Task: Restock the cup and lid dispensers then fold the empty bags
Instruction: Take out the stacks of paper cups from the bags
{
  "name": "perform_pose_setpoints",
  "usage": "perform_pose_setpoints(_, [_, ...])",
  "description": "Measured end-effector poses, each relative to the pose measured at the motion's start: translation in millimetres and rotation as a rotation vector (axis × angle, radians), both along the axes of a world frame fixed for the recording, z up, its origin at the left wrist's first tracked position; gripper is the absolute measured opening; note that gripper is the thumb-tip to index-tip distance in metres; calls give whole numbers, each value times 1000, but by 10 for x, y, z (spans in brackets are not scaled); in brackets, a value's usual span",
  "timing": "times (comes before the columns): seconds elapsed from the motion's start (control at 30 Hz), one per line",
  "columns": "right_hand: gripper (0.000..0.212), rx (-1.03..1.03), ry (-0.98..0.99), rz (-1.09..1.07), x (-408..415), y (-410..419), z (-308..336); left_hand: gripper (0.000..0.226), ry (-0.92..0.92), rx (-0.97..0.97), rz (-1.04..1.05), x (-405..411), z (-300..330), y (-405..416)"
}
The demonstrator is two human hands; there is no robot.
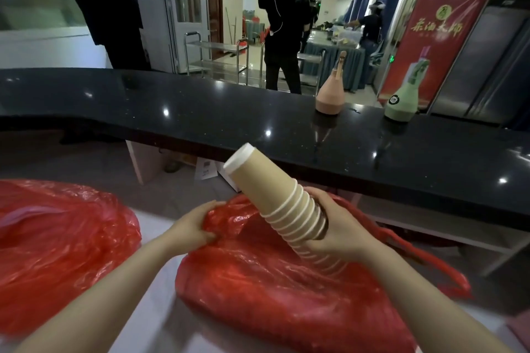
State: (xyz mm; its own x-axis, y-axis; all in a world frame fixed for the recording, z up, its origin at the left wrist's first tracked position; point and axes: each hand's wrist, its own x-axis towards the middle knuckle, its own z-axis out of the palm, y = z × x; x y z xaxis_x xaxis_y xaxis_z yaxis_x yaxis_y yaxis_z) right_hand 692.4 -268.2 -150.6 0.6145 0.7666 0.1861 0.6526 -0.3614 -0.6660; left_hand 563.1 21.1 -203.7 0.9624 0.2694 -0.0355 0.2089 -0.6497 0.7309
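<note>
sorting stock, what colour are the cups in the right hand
Tan with white rims, seen in the head view: stack of cups.

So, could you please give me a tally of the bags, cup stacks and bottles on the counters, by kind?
Red plastic bags: 2, left one and one under the hands.
Stacks of paper cups: 1, held by the right hand.
Bottles: 2, pink and green.
Total: 5

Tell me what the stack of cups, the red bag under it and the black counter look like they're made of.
Stack of cups: likely paper, matte tan walls with rolled white rims. Red bag: thin plastic film, glossy, crinkled and slightly see-through. Black counter: polished stone or a stone-like composite, speckled and mirroring the ceiling lights.
</note>
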Motion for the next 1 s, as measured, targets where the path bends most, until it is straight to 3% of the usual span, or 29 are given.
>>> perform_pose_setpoints(0.1, [91,27,-4,86,-92,162,175,69,-135,-280,-111,-59,327,-180])
perform_pose_setpoints(0.2, [90,112,-75,110,-245,400,307,78,-303,-482,-60,-173,550,-326])
perform_pose_setpoints(0.3, [94,137,-170,91,-374,653,332,79,-487,-1062,71,-198,527,-491])
perform_pose_setpoints(0.37, [99,85,-228,102,-449,786,283,56,-559,-1252,191,-222,490,-578])
perform_pose_setpoints(0.43, [106,10,-210,128,-504,844,196,47,-561,-1252,301,-267,446,-610])
perform_pose_setpoints(0.5, [108,-59,-169,149,-508,783,98,59,-528,-1180,353,-307,384,-616])
perform_pose_setpoints(0.6, [81,-54,-202,76,-388,493,0,77,-516,-1147,365,-320,303,-621])
perform_pose_setpoints(0.7, [40,-14,-504,-57,-192,169,-13,73,-552,-1124,396,-275,249,-591])
perform_pose_setpoints(0.77, [33,-109,-737,-43,-90,29,-46,70,-572,-1118,418,-242,200,-580])
perform_pose_setpoints(0.87, [40,-402,-896,78,23,-83,-169,60,-583,-1110,445,-217,117,-568])
perform_pose_setpoints(1.0, [78,-770,-658,119,191,-146,-475,59,-584,-1105,474,-214,55,-553])
